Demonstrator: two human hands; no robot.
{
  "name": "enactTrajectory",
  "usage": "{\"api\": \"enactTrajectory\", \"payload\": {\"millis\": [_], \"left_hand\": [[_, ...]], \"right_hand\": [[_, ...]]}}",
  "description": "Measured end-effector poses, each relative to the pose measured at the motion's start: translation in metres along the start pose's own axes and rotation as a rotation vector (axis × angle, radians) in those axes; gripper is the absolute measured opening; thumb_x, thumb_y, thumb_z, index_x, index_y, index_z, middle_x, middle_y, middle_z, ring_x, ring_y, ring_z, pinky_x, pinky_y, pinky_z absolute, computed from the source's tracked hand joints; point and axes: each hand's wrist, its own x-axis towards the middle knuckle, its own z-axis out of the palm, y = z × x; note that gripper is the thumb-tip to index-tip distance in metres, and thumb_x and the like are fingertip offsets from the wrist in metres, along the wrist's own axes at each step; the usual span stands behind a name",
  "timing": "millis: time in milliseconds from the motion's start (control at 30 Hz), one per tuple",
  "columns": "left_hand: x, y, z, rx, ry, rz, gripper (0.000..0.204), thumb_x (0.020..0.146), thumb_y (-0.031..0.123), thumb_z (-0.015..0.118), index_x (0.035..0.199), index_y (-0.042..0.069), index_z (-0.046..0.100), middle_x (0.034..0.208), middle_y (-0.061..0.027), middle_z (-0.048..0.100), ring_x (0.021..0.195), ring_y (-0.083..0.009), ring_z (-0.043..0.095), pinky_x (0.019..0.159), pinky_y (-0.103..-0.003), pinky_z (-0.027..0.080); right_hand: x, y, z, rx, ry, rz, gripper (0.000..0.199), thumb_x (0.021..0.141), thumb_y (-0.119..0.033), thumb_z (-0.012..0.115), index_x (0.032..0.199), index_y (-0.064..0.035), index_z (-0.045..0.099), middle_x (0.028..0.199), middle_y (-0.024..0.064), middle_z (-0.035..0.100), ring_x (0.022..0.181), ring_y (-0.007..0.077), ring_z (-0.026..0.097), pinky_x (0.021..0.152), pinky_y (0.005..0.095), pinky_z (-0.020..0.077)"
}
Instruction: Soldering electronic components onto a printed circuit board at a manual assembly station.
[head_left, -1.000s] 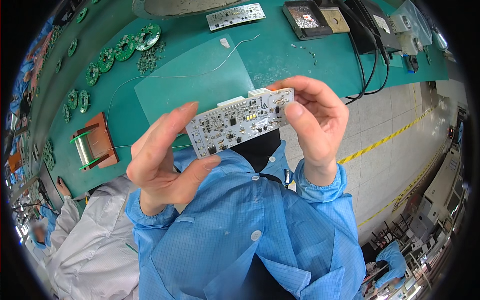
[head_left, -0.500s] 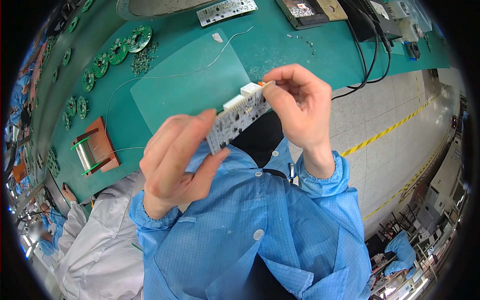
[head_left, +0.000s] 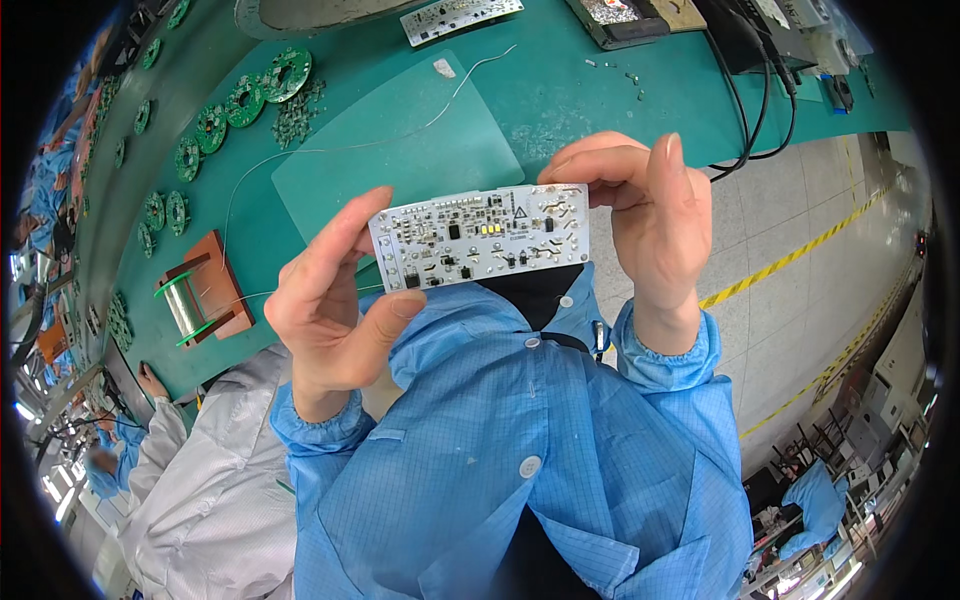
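Observation:
A white rectangular circuit board point(head_left: 480, 240) is held up in front of me, its face with small black and yellow parts toward me. My left hand point(head_left: 335, 295) grips its left end, thumb at the lower corner and fingers at the upper one. At the right end, my right hand point(head_left: 645, 215) has its fingers behind the board's upper corner, while its thumb points up, off the face. The board's far side is hidden. Beyond it, a translucent sheet point(head_left: 400, 150) lies on the green bench mat point(head_left: 560, 110), crossed by a strand of solder wire point(head_left: 340, 150).
A solder spool point(head_left: 185, 308) sits on a brown stand point(head_left: 232, 285) at the left. Several round green boards point(head_left: 245, 100) lie behind it, beside a heap of small parts point(head_left: 298, 115). Another white board point(head_left: 460, 18) lies at the back. Black cables point(head_left: 765, 110) hang at the right. A person in a white coat point(head_left: 220, 460) sits at my left.
The board has turned from a steep tilt to nearly level, its component face now toward me. My right thumb has lifted off it, and my right hand has moved right.

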Motion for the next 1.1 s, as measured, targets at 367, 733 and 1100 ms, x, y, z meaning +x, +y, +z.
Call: {"api": "enactTrajectory", "payload": {"millis": [367,733,1100], "left_hand": [[-0.006,-0.002,-0.005,-0.030,0.015,-0.014,0.062,0.071,-0.002,0.073,0.123,-0.018,0.043,0.115,-0.0260,0.057,0.100,-0.0246,0.060,0.089,-0.034,0.047],[-0.007,-0.002,-0.006,-0.029,0.029,0.012,0.060,0.072,-0.006,0.070,0.124,-0.017,0.042,0.120,-0.0273,0.053,0.105,-0.0272,0.058,0.091,-0.035,0.046],[-0.007,-0.003,-0.007,-0.067,0.037,0.007,0.060,0.073,-0.008,0.068,0.125,-0.019,0.039,0.119,-0.0272,0.053,0.107,-0.0268,0.057,0.092,-0.034,0.045]], "right_hand": [[-0.003,0.004,-0.002,0.107,-0.082,-0.083,0.043,0.095,-0.023,0.037,0.086,0.0109,0.063,0.090,0.0217,0.063,0.079,0.0239,0.061,0.070,0.0316,0.0482],[-0.007,0.002,0.003,0.189,-0.102,-0.211,0.017,0.078,0.008,0.055,0.092,0.0103,0.063,0.092,0.0167,0.062,0.075,0.0130,0.059,0.062,0.0212,0.0478],[-0.007,-0.001,0.005,0.168,-0.104,-0.286,0.017,0.079,0.004,0.061,0.094,0.0107,0.063,0.094,0.0196,0.062,0.078,0.0161,0.061,0.066,0.0230,0.0512]]}}
